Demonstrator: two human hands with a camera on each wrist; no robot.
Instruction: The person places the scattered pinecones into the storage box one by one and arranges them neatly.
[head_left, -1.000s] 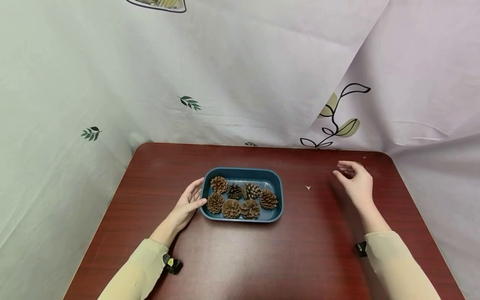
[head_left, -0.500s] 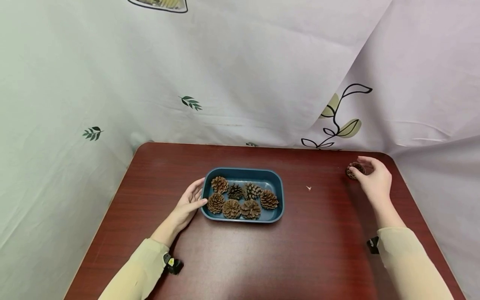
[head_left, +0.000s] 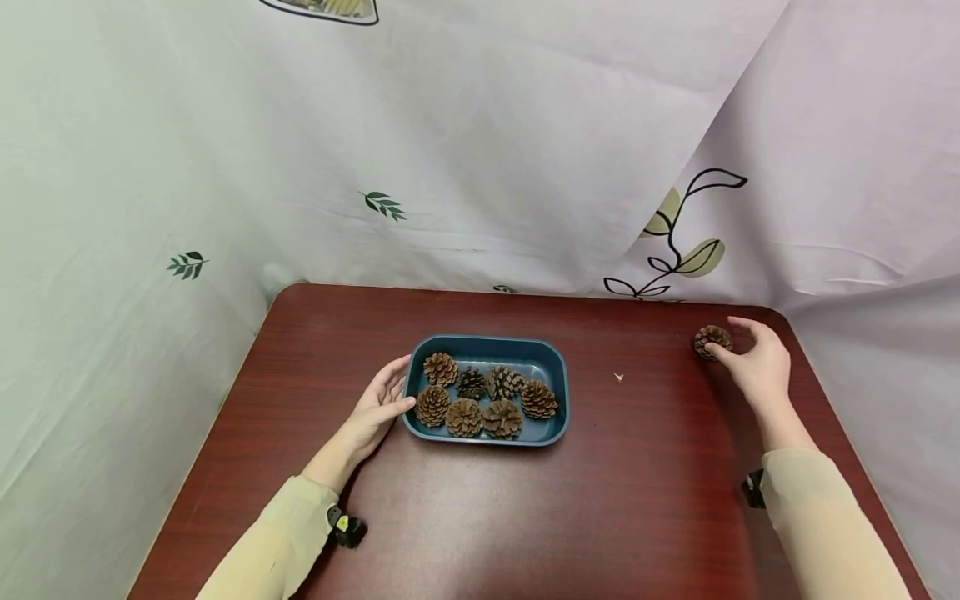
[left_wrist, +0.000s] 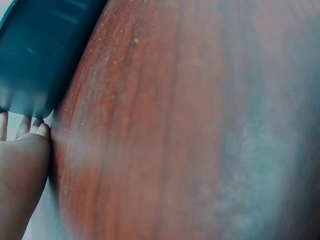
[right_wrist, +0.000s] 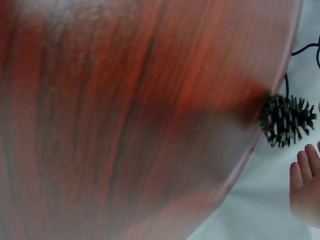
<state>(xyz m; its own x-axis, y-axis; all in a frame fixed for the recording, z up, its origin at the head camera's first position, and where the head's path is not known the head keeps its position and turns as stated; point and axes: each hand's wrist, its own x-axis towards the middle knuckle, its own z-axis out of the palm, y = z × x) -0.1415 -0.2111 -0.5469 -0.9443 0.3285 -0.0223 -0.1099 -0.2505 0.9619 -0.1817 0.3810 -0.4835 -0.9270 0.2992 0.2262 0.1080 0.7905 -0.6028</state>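
Note:
A blue rectangular plastic tray (head_left: 487, 442) stands mid-table with several brown pine cones (head_left: 464, 417) in it. My left hand (head_left: 369, 417) holds its left end, the thumb over the rim and the fingers along the outer wall. In the left wrist view those fingertips touch the tray's wall (left_wrist: 40, 60). Far right on the table sits a single pine cone (head_left: 712, 342). My right hand (head_left: 761, 367) is just right of it, fingers spread, thumb overlapping it in the head view. In the right wrist view, the visible fingers (right_wrist: 302, 167) are straight and apart from that pine cone (right_wrist: 286, 120).
The table (head_left: 585, 517) is dark red wood with rounded far corners. A white curtain (head_left: 480, 167) with leaf prints hangs behind it and along its sides. One small pale scrap (head_left: 618, 377) lies right of the tray.
My right hand has moved right and its fingers have parted from the lone pine cone, which now shows on the table at far right. The left hand and the tray have stayed put.

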